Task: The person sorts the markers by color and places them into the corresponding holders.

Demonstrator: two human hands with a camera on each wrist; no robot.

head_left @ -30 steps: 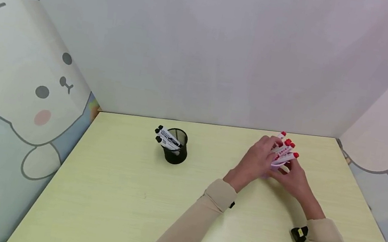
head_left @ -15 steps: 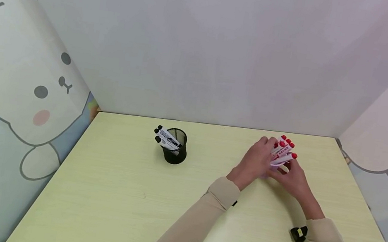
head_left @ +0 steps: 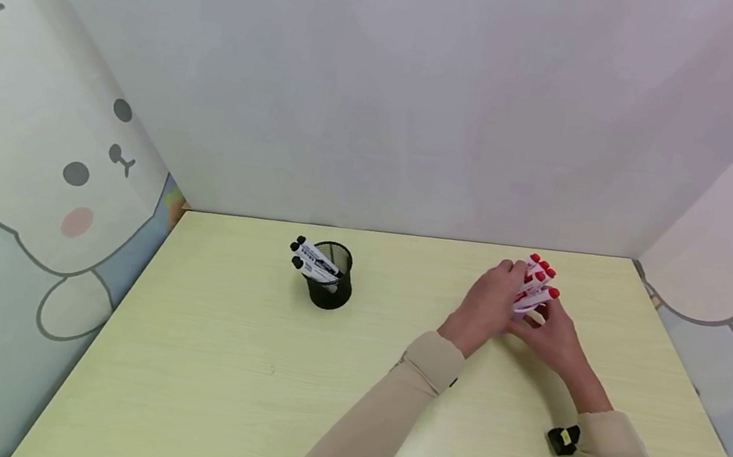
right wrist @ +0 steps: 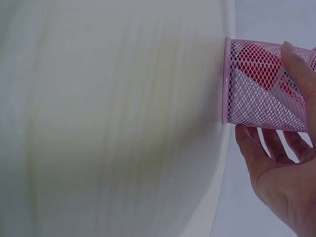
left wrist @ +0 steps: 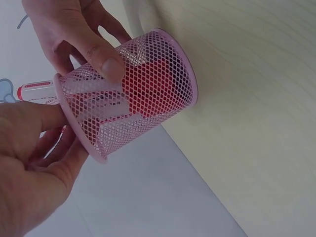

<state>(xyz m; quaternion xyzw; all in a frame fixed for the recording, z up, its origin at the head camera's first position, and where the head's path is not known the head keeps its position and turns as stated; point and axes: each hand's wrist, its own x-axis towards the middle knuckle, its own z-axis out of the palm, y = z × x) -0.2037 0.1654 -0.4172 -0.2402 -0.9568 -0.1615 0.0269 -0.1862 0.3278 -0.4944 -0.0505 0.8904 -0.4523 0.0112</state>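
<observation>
A pink mesh pen holder (left wrist: pixel 143 79) stands near the back right of the table, with several white markers (head_left: pixel 531 289) with red caps leaning out of its top. My right hand (right wrist: pixel 284 182) grips the holder's wall, thumb on one side and fingers on the other. At the rim, my left hand (left wrist: pixel 37 163) has its fingers curled about a red-capped marker; those fingers hide most of it. In the head view the left hand (head_left: pixel 487 302) covers the holder's left side, and the right hand (head_left: pixel 556 340) covers its right.
A black mesh pen holder (head_left: pixel 330 296) stands left of the hands, holding several white markers (head_left: pixel 315 260) with black caps. Behind the pale yellow table (head_left: pixel 212 355) rises a plain light wall (head_left: pixel 385 105). Cartoon-printed panels (head_left: pixel 15 152) flank both sides.
The left hand and forearm have shifted slightly to the right at the pink holder. One red-capped marker sits lower than a second ago, and the caps are rearranged. The right hand stays in place.
</observation>
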